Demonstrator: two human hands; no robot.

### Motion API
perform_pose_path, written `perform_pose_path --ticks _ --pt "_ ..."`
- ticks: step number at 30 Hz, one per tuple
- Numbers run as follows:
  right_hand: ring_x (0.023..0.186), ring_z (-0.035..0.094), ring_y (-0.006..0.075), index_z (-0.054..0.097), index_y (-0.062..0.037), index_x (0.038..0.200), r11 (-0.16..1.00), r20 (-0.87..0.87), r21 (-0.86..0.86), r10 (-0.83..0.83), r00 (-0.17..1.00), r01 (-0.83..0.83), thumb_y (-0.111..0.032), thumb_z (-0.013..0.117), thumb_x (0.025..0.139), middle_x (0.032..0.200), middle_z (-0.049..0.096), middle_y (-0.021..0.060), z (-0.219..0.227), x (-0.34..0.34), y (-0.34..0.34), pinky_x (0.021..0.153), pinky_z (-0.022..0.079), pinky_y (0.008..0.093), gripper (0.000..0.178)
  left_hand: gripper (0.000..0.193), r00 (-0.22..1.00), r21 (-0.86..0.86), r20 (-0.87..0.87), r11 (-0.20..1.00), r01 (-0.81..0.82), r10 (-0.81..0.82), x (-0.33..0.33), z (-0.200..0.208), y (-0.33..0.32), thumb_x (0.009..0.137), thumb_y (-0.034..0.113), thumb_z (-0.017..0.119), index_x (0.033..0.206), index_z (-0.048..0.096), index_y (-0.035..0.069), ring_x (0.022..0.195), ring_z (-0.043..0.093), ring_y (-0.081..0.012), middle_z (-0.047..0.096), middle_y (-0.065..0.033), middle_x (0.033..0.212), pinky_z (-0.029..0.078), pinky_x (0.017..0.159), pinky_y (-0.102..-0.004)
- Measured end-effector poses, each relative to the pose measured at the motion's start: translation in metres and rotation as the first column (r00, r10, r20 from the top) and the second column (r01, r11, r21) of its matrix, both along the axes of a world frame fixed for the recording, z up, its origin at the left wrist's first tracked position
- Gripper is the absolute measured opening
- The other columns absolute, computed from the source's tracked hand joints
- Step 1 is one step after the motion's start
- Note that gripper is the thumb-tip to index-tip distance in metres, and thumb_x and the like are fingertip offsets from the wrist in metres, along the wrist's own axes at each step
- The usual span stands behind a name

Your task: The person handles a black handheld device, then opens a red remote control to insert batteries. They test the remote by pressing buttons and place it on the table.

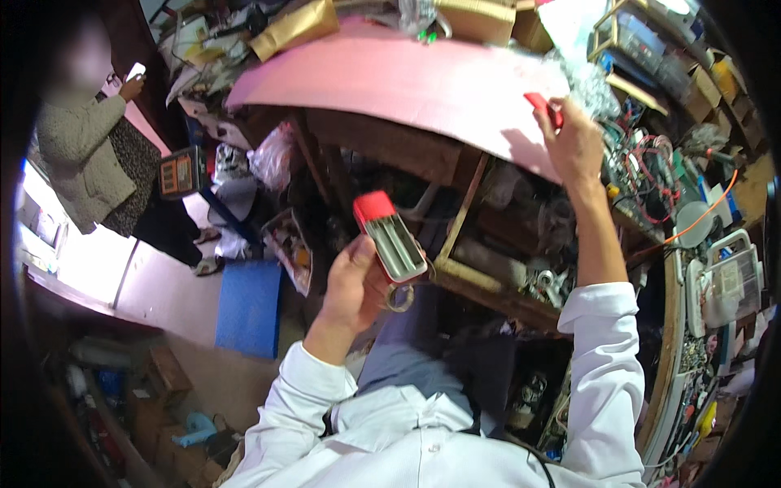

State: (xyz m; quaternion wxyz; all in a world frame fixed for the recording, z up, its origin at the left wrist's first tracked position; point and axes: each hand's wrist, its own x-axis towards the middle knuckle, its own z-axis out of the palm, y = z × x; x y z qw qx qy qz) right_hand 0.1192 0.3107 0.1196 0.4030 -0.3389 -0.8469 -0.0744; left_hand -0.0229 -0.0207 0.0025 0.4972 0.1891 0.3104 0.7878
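My left hand [351,281] grips red device [392,242], two-channel bay exposed; right hand [578,145], well apart, pinches red piece [536,102] over pink sheet [423,81]. Slack pinch could drop it.

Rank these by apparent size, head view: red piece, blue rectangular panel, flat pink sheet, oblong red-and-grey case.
1. Flat pink sheet
2. Blue rectangular panel
3. Oblong red-and-grey case
4. Red piece, partly covered by the right hand

Left grip [348,275] around red-and-grey case [390,240] with open compartment, right grip [576,145] holding red piece [536,101], pink board [390,77] beneath
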Motion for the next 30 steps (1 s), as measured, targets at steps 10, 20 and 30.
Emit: perform_pose_path --ticks 10,20,30 --pt "0.110 0.063 0.0417 0.067 0.0008 0.122 0.995 0.189 -0.070 0.088 0.978 -0.076 -0.016 0.078 0.085 0.121 0.064 0.0275 -0.015 -0.008 0.003 0.094 0.054 0.0475 0.043 0.043 0.965 0.056 -0.261 0.998 0.028 -0.013 0.032 -0.009 0.083 0.087 -0.001 0.079 0.124 0.059 0.004 0.108 0.066 -0.0149 0.070 -0.0053 0.113 0.053 0.098 -0.0321" --pt "0.108 0.067 0.0367 0.070 -0.0010 0.119 0.848 0.264 -0.504 0.332 0.906 -0.164 -0.029 0.074 0.086 0.110 0.071 0.0234 0.008 -0.110 0.034 0.095 0.053 0.0430 0.043 0.069 0.161 -0.161 -0.975 0.987 -0.023 -0.156 0.031 -0.003 0.137 0.082 0.048 0.083 0.116 0.050 -0.003 0.093 0.071 -0.0434 0.071 -0.0255 0.094 0.058 0.079 -0.0456" --pt "0.112 0.063 0.0409 0.060 -0.0161 0.136 0.916 0.336 -0.288 0.369 0.867 -0.278 -0.040 0.065 0.092 0.110 0.071 0.0242 -0.032 -0.301 0.190 0.093 0.053 0.0484 0.051 0.066 0.049 -0.285 -0.958 0.949 -0.134 -0.281 0.041 -0.018 0.135 0.094 0.041 0.071 0.140 0.043 0.001 0.072 0.070 -0.0442 0.068 -0.0272 0.093 0.058 0.062 -0.0475"
